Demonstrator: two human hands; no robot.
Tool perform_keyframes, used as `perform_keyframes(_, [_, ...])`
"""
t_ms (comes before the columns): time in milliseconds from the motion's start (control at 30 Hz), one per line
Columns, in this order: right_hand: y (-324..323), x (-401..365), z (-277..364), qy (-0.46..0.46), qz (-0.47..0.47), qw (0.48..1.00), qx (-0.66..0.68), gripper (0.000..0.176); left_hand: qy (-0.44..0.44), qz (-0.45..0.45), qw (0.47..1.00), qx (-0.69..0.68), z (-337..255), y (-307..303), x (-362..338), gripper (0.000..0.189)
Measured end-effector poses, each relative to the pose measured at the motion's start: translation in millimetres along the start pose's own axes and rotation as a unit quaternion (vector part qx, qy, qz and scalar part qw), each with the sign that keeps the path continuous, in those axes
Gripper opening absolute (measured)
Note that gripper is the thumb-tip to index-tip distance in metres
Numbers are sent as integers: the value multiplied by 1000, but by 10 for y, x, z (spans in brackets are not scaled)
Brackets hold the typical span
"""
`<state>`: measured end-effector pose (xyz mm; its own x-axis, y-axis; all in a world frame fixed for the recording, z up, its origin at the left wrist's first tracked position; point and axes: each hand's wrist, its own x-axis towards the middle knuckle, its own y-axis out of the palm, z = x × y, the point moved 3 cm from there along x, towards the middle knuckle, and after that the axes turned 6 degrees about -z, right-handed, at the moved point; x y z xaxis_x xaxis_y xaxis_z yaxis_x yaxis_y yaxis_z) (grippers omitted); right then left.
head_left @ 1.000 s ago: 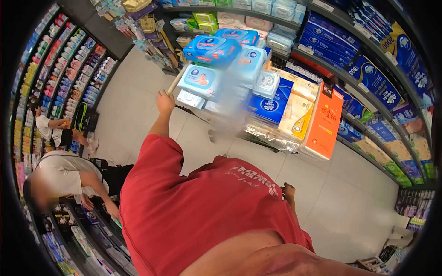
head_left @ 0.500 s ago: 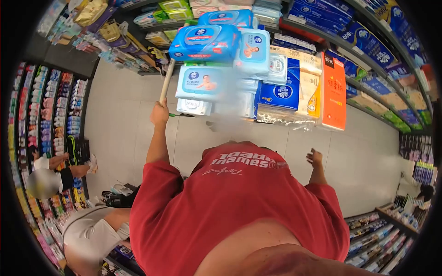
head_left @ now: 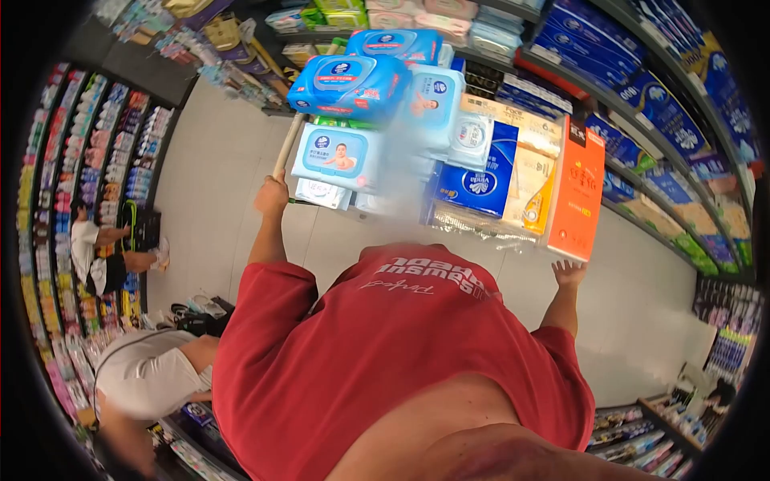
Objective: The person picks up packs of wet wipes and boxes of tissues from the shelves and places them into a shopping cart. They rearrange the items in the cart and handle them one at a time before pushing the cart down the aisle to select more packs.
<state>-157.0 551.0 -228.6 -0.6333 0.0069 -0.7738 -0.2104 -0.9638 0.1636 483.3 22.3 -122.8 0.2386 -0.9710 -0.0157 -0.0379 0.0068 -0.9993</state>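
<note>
My left hand (head_left: 271, 195) is closed round the lower end of a pale wooden-looking rail (head_left: 289, 146) at the left side of a loaded stand. My right hand (head_left: 569, 272) has its fingers spread at the near end of an orange tissue pack (head_left: 576, 188); contact is hard to tell. Piled on the stand are a large blue wipes pack (head_left: 346, 84), light blue baby wipes (head_left: 337, 156), a white wipes pack (head_left: 469, 138), a dark blue Vinda tissue pack (head_left: 480, 180) and a cream and yellow tissue pack (head_left: 536, 172). A blurred patch hides the stand's middle.
Shelves of blue tissue packs (head_left: 581, 40) run along the right and back. Bottle shelves (head_left: 96, 152) line the left. Two people are at the left, one bending (head_left: 152, 373) close behind my left side and one farther off (head_left: 96, 248). Pale tiled floor (head_left: 212, 168) surrounds the stand.
My right hand has moved up to the near end of the orange pack. The loaded stand appears slightly turned and nearer on its right side. My left hand keeps its grip on the rail.
</note>
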Motion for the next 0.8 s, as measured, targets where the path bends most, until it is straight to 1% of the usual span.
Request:
perform_keyframes(67, [94, -23, 35, 34, 18, 999, 24, 88, 10, 19, 999, 27, -6, -17, -5, 60])
perform_keyframes(100, [170, -59, 40, 44, 28, 999, 13, 88, -5, 15, 999, 31, 11, -46, -10, 60])
perform_keyframes(167, [314, -198, 47, 89, 111, 990, 6, 80, -12, 25, 999, 33, -14, -62, -43, 60])
perform_keyframes(200, [409, -275, 60, 71, 162, 984, -17, 68, -25, 43, 998, 33, -28, -82, -50, 60])
perform_keyframes(233, [428, -183, 58, 73, 166, 983, -22, 68, -32, 43, 998, 32, -6, -48, -24, 60])
perform_keyframes(300, [560, -109, 17, 95, 303, 948, 24, 57, -33, 48, 997, 57, 28, -5, -21, 60])
perform_keyframes(333, [553, -84, 28, 101, 287, 952, 24, 53, -38, 50, 996, 57, 43, 14, -31, 60])
perform_keyframes(400, [554, 78, 37, 102, 286, 953, 15, 54, -62, 79, 993, 61, -5, -124, -126, 37])
perform_keyframes(433, [545, 155, 32, 102, 281, 954, 11, 55, -67, 81, 993, 62, 27, -78, -135, 37])
perform_keyframes(500, [589, 239, 42, 122, 289, 950, 11, 56, -69, 64, 993, 67, 158, 24, -134, 61])
perform_keyframes(567, [671, 260, 71, 142, 299, 943, 14, 57, -81, 70, 992, 67, 220, 61, -149, 61])
perform_keyframes(633, [805, 170, 108, 163, 275, 947, -26, 58, -91, 70, 991, 65, 250, 61, -170, 61])
perform_keyframes(667, [870, 154, 114, 165, 277, 946, -28, 58, -97, 63, 992, 58, 265, 81, -180, 59])
perform_keyframes(733, [928, 181, 117, 167, 238, 954, -67, 60, -106, 57, 991, 54, 353, 172, -166, 58])
perform_keyframes(767, [945, 279, 118, 169, 238, 954, -70, 60, -124, 49, 990, 39, 434, 260, -123, 54])
perform_keyframes(800, [962, 382, 93, 186, 256, 945, -77, 61, -142, 41, 989, 24, 428, 260, -149, 50])
